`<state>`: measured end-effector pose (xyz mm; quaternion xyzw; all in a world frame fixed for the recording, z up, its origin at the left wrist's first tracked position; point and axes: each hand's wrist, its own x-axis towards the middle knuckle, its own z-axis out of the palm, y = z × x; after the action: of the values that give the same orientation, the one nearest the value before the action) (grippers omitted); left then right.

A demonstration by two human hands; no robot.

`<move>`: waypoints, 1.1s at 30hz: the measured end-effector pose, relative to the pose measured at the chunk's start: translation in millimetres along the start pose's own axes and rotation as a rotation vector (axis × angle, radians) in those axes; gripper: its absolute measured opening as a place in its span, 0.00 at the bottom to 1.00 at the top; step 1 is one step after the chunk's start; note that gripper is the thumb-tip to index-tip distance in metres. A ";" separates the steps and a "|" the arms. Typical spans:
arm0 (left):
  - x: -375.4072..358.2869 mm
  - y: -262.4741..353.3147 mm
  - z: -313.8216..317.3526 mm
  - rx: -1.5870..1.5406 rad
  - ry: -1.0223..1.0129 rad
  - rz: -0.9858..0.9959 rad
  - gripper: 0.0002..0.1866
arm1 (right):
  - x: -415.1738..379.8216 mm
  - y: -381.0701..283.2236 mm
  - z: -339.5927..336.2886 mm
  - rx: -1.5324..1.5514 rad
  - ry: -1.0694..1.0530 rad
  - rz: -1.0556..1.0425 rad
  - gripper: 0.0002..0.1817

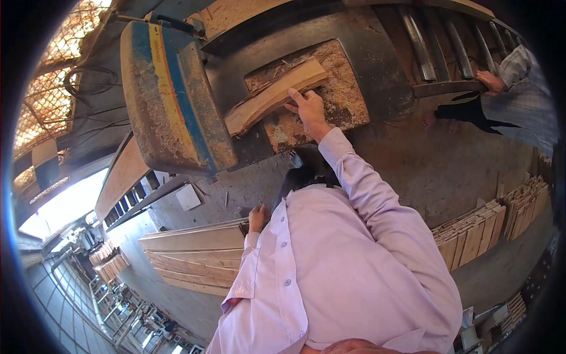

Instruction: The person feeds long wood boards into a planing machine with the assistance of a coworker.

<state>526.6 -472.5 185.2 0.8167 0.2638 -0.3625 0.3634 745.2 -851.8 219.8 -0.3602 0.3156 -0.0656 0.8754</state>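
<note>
My right hand point(306, 109) reaches out in a lilac sleeve and presses its fingers on a rough-cut wood piece point(271, 97). The piece lies slanted on the sawdust-covered saw table point(377, 53), with one end against the blue and yellow saw housing point(171, 100). My left hand point(258, 217) is low by my chest, fingers curled at the near end of the top plank of a plank stack point(194, 256). Whether it grips the plank is not visible.
Another person's hand point(489, 81) in a checked sleeve rests on metal roller rails point(442, 47) at the upper right. Rows of short boards point(477, 236) stand on the concrete floor at the right. More timber stacks point(109, 262) lie at the lower left.
</note>
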 end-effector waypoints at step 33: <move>157.6 -109.8 -80.5 -0.785 0.040 -0.088 0.19 | -9.5 -60.5 -17.5 -1.302 0.621 -1.034 0.11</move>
<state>576.8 -317.4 55.6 0.6103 0.4242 -0.2336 0.6268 733.9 -903.2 255.7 -0.8500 0.3115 -0.3554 0.2325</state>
